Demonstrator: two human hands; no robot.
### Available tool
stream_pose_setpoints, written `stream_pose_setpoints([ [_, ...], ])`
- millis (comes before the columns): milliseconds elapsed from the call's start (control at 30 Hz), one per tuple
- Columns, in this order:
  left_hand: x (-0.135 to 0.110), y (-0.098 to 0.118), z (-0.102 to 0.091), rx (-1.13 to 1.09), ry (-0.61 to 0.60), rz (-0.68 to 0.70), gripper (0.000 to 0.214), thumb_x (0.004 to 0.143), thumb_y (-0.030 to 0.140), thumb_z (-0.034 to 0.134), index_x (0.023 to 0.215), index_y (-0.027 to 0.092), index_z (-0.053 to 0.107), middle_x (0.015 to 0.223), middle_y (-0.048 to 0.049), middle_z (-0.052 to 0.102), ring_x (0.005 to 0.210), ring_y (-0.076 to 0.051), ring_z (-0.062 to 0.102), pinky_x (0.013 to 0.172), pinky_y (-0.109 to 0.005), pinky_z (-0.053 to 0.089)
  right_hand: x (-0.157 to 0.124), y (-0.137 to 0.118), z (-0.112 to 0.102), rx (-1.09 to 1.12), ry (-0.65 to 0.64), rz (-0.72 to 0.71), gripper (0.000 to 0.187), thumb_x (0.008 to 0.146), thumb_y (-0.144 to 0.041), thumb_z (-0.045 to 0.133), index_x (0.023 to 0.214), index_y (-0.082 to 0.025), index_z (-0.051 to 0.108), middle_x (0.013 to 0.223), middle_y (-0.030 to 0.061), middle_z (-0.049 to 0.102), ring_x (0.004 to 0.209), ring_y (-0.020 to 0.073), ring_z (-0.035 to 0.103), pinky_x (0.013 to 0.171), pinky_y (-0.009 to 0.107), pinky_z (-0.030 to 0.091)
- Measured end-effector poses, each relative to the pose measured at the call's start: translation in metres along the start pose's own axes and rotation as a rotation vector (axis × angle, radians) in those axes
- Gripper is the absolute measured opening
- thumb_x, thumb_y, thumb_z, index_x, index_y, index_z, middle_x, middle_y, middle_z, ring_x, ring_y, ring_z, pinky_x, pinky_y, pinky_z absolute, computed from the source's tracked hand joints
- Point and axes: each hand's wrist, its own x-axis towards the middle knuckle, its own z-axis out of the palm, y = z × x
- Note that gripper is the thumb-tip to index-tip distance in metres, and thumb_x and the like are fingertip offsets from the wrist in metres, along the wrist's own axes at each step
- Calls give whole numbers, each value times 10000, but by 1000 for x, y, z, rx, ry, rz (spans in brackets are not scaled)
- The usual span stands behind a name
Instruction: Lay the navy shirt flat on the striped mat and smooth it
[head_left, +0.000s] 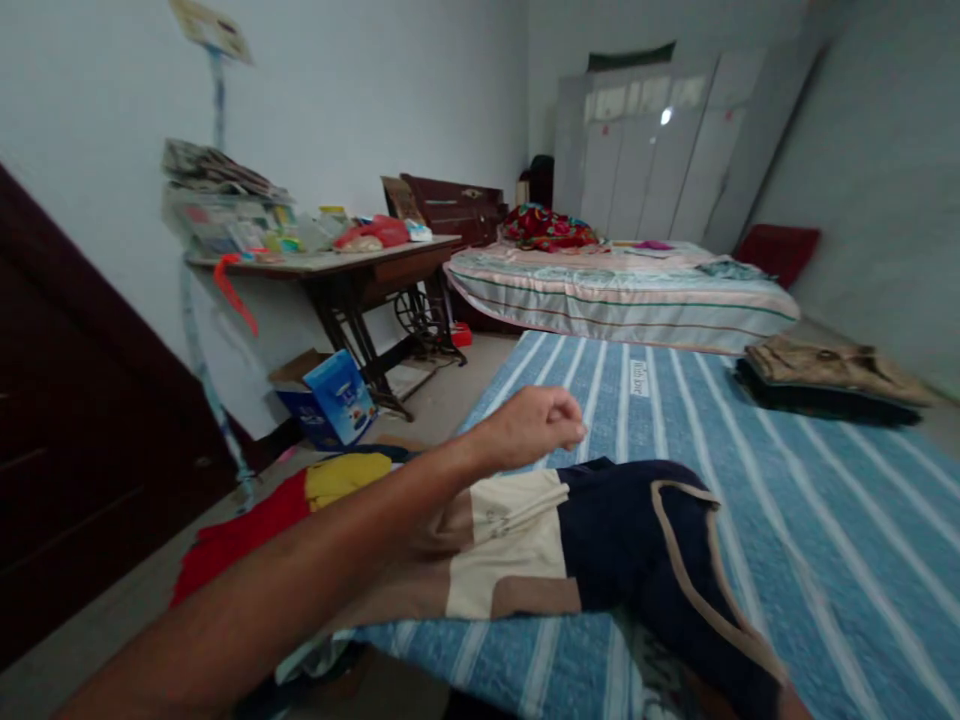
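Observation:
My left hand reaches out from the lower left over a blue striped mattress. Its fingers are curled into a loose fist, and nothing shows inside them. Just below and in front of the hand lies a pair of navy, cream and tan shorts, spread flat near the mattress's near edge. The hand hovers above the shorts' waistband without clearly touching it. My right hand is out of sight.
A red and yellow garment lies on the floor at the left. Folded tan and dark clothes sit at the mattress's far right. Behind are a bed, a cluttered sewing-machine table, a blue carton and white wardrobes.

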Motion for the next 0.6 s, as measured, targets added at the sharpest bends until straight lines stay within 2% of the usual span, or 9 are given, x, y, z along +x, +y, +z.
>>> stream_pose_setpoints([
  [67,-12,-23,20,262,-162,8,107,759,245,576,826,171,616,788,-1,665,773,-162,627,736,-282,488,0,-1,-3,40,3,15,454,651,-481,574,1021,-252,704,934,95,705,956,367,637,790,437,552],
  [200,-52,-49,54,534,-282,72,285,735,207,574,1018,209,603,1120,-69,641,1067,-243,571,944,-363,424,-5,-4,1,201,36,-14,514,684,-474,603,1126,-217,655,1089,116,669,1043,353,604,888,439,508],
  [300,-75,-58,77,613,-227,114,360,737,206,569,1097,198,566,1282,-120,558,1213,-273,486,1037,-420,359,-6,-7,1,229,18,10,556,729,-465,604,1217,-198,593,1178,128,627,1112,324,572,924,423,486],
  [400,-89,-61,103,652,-196,116,447,739,242,597,1177,194,525,1418,-153,434,1333,-313,349,1086,-488,297,-4,-16,-5,245,-22,36,531,760,-448,594,1221,-186,587,1219,135,602,1148,306,546,947,413,467],
  [533,-93,-62,144,647,-227,101,609,753,241,589,1330,166,413,1503,-156,298,1399,-317,208,1121,-516,240,3,-36,-9,266,17,78,402,776,-423,566,1092,-193,660,1093,102,663,1067,280,589,941,402,467],
  [600,-89,-63,163,631,-172,74,693,750,235,577,1392,140,335,1517,-163,256,1407,-316,180,1123,-514,243,7,-46,-9,285,15,95,359,776,-408,565,1047,-199,676,1052,91,677,1034,272,602,946,400,461],
])
